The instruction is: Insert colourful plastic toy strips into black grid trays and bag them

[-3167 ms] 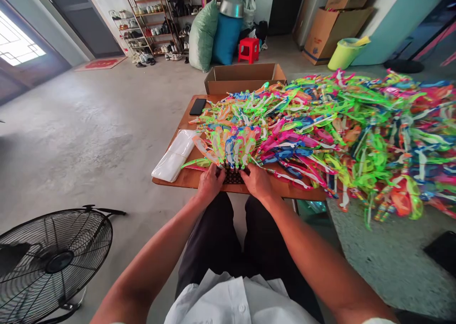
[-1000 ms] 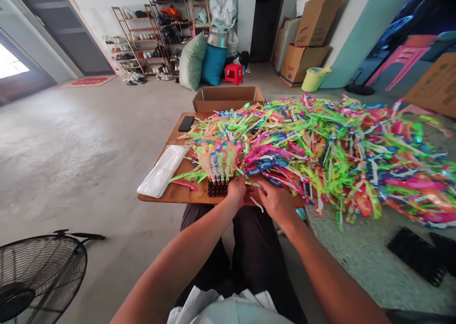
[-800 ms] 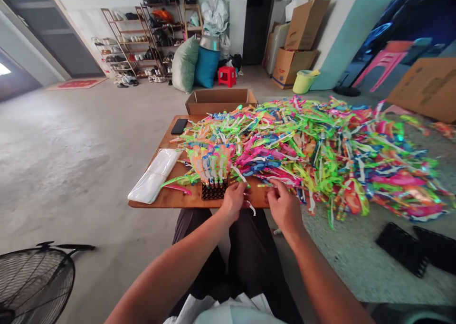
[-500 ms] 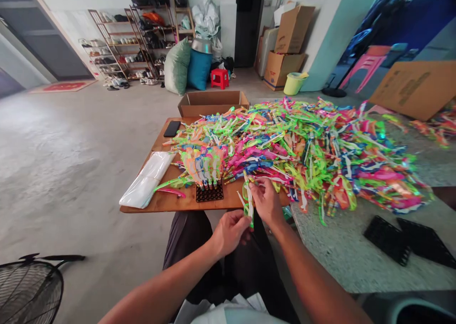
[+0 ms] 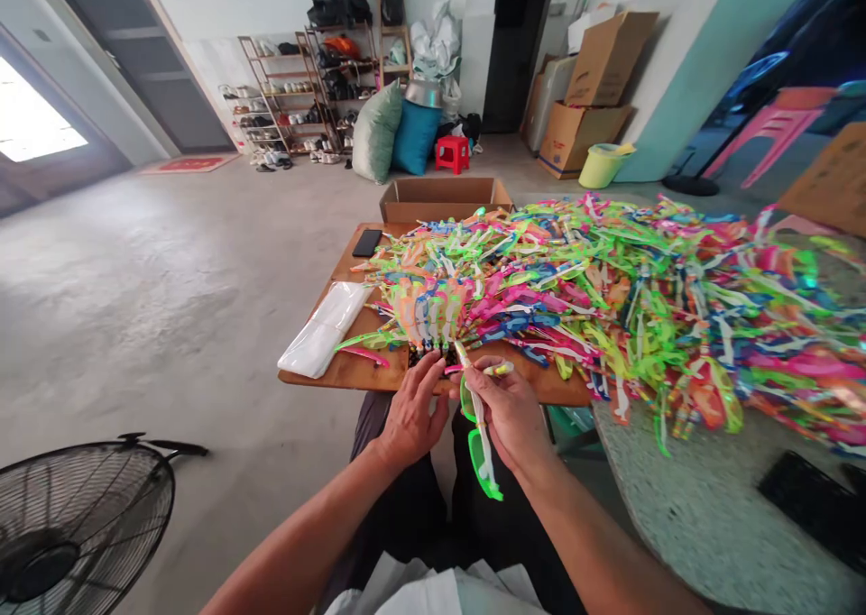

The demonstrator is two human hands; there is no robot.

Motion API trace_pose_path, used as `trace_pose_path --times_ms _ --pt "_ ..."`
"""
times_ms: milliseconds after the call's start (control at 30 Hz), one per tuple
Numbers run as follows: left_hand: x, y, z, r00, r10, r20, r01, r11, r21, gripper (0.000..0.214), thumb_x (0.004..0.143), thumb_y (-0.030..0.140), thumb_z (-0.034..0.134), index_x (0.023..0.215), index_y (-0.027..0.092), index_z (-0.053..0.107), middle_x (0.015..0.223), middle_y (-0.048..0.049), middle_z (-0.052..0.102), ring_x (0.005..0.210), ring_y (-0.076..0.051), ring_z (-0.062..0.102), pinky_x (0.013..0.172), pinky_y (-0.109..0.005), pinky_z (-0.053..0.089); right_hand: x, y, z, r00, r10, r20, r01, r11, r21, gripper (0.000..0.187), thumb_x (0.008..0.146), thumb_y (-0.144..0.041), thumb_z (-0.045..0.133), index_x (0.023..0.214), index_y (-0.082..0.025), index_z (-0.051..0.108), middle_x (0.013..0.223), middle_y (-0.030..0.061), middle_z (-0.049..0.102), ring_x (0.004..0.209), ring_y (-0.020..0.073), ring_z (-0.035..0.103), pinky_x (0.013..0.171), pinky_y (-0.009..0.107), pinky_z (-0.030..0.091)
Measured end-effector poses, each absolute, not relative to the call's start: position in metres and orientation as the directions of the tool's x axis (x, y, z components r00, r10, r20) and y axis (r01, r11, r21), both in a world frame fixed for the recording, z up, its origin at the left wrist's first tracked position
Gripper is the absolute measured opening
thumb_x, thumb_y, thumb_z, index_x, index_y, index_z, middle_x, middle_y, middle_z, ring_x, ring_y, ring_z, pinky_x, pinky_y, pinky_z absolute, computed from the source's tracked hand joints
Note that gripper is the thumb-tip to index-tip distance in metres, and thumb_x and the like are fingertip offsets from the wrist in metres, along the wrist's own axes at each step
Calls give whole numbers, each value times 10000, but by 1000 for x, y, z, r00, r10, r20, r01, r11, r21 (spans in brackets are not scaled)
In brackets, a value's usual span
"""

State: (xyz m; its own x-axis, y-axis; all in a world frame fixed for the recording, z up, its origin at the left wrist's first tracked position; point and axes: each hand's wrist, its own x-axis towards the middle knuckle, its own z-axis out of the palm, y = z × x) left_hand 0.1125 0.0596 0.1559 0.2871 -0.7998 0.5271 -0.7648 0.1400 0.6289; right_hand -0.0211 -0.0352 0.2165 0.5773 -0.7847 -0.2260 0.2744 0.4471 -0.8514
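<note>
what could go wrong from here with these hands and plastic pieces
The green plastic piece in the right hand hangs past the near edge of the wooden table, so a slip might drop it. The left hand, at the black tray, could knock the plastic pieces standing in it. The plastic bags at the table's left edge could slide off if bumped.

Brown table [image 5: 355, 379] bearing black phone [image 5: 367, 243], white packet [image 5: 325, 329], black tray [image 5: 413, 359], heaped colourful pieces [image 5: 555, 272]
</note>
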Motion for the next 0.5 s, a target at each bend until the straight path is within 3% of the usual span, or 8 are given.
trace_pose_path --times_ms 67,133,333,433,500 --pt "121 53 158 197 -797 571 -817 188 545 505 1014 310 458 1505 189 461 1580 -208 465 1496 -305 421 1219 -530 380 -17 -25 219 624 -734 -267 216 491 -844 505 688 -513 898 966 -231 585 812 8 756 637 195 730 502 250 537" --pt "125 49 162 158 -808 567 -809 223 543 481 1025 349 417 1471 188 503 1540 -201 516 1455 -295 477 1204 -503 402 -15 -18 221 660 -690 -298 170 523 -835 510 681 -519 904 965 -227 598 805 3 749 636 194 731 506 254 550" --pt "121 55 161 289 -858 426 -624 168 763 317 984 365 544 1250 213 626 1214 -141 725 1130 -258 686 1023 -416 534 -21 -22 217 746 -625 -228 126 469 -874 484 787 -579 817 1057 -218 639 936 37 759 739 189 739 567 262 586" --pt "120 60 153 484 -822 301 -395 101 913 218 1027 359 492 1178 222 569 1148 -109 743 1007 -202 708 933 -372 557 -30 -30 212 750 -636 -182 103 384 -918 581 844 -698 693 1161 -213 644 1003 81 756 811 214 740 590 292 604" --pt "123 64 148 571 -799 189 -199 88 976 204 1033 399 497 1148 231 491 1140 -91 743 857 -155 695 781 -311 564 -37 -37 206 718 -678 -157 81 305 -949 630 899 -762 549 1178 -206 647 985 97 751 789 219 726 560 297 588"
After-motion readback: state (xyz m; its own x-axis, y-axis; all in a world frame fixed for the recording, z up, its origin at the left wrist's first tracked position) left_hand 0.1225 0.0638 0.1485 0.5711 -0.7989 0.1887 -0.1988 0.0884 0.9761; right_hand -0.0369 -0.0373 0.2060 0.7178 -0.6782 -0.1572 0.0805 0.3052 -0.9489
